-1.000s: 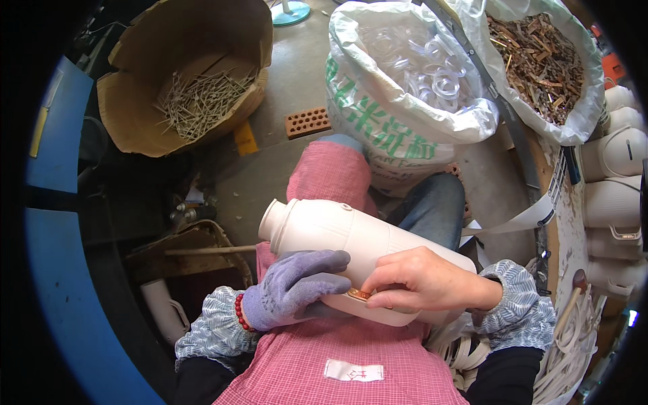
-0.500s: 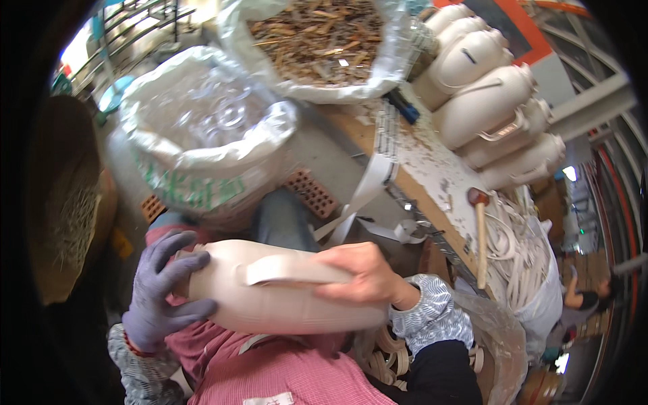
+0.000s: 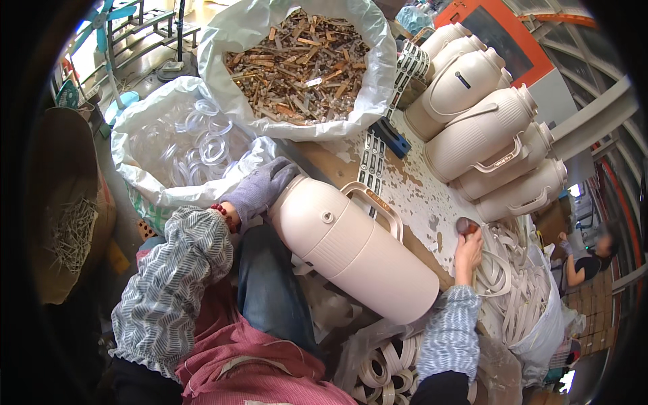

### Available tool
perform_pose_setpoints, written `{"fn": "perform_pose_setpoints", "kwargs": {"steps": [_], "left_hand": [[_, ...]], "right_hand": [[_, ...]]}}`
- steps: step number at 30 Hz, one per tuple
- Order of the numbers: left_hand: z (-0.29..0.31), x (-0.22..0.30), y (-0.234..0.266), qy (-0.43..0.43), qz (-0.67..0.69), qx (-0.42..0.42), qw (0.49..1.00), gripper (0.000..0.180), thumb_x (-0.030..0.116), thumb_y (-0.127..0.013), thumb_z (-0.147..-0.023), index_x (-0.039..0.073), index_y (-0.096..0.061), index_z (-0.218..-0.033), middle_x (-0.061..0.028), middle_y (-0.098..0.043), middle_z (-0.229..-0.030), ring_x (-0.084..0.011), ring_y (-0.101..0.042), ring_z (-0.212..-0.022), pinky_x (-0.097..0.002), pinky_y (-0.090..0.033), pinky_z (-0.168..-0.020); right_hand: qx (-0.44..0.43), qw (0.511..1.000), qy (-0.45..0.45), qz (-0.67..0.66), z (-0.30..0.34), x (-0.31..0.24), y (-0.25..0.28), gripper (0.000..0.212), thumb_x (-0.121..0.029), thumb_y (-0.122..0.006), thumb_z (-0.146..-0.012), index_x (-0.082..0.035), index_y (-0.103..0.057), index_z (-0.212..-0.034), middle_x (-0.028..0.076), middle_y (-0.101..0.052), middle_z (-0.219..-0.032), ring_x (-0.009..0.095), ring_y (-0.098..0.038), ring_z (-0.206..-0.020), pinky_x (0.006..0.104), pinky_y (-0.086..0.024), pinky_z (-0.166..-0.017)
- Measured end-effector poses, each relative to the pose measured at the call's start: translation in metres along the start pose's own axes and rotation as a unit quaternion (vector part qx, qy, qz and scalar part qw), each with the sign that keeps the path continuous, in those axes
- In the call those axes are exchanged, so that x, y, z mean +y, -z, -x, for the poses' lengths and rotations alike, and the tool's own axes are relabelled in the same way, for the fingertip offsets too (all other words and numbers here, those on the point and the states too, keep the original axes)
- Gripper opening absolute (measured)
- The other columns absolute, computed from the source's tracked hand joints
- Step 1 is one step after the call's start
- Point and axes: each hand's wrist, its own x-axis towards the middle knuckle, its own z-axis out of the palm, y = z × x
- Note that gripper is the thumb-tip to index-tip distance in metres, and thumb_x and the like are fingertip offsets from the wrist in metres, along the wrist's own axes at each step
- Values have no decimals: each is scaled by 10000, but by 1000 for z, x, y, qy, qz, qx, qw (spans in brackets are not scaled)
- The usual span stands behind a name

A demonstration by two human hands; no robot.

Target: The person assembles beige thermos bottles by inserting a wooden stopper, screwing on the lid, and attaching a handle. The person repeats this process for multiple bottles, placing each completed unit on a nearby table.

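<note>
A cream thermos flask body (image 3: pixel 358 246) lies tilted across my lap and the table edge, its neck toward the upper left and its base toward the lower right. My left hand (image 3: pixel 263 185), in a grey-purple glove, grips it at the neck. A looped side handle (image 3: pixel 378 206) stands on the flask's upper side, with a small round boss (image 3: pixel 328 217) on the shoulder. On the table to the right, my bare right hand (image 3: pixel 468 253) is closed round the handle of a hammer, just under its reddish-brown head (image 3: pixel 466 225); the handle is mostly hidden.
Several finished-looking flasks (image 3: pixel 482 138) stand at the far right. Beyond my left hand are a bag of clear plastic rings (image 3: pixel 196 145) and a sack of small brownish pieces (image 3: pixel 304 67). Cream strips (image 3: pixel 516 277) pile up at right; a perforated metal strip (image 3: pixel 372 162) lies on the table. A co-worker (image 3: pixel 586 270) is far right.
The flask has swung from across my lap to a slant against the table edge. My right hand has left its handle and taken hold of the hammer. My left hand has moved up and right.
</note>
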Motion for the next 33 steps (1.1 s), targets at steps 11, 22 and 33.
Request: {"fn": "perform_pose_setpoints", "kwargs": {"steps": [11, 22, 33], "left_hand": [[-12, 32, 16, 115, -2, -95, 989, 337, 274, -387, -991, 102, -609, -1176, -100, -643, -1106, -282, -642, -962, -363, -540, -745], [-6, -23, 45, -43, 56, -51, 996, 346, 215, -506, -968, 29, -587, -1248, -141, -573, -1241, -224, -531, -1175, -332, -400, -1036], [166, -53, 174, 166, 131, -56, 976, 345, 218, -405, -1020, -18, -582, -1199, -97, -604, -1201, -190, -542, -1127, -309, -385, -1021]], "right_hand": [[-221, 867, 421, -148, 67, -183, 104, 389, -382, -638, -894, -51, -651, -1099, 213, -669, -953, 398, -635, -853, 418, -509, -777], [104, 890, 436, -82, 17, -88, 89, 441, -336, -686, -859, 42, -616, -1076, 233, -637, -1070, 386, -625, -934, 459, -503, -811], [-221, 969, -49, -100, 293, 213, -30, 537, -266, -770, -779, -10, -552, -1198, 241, -571, -1122, 407, -581, -996, 455, -470, -880]]}}
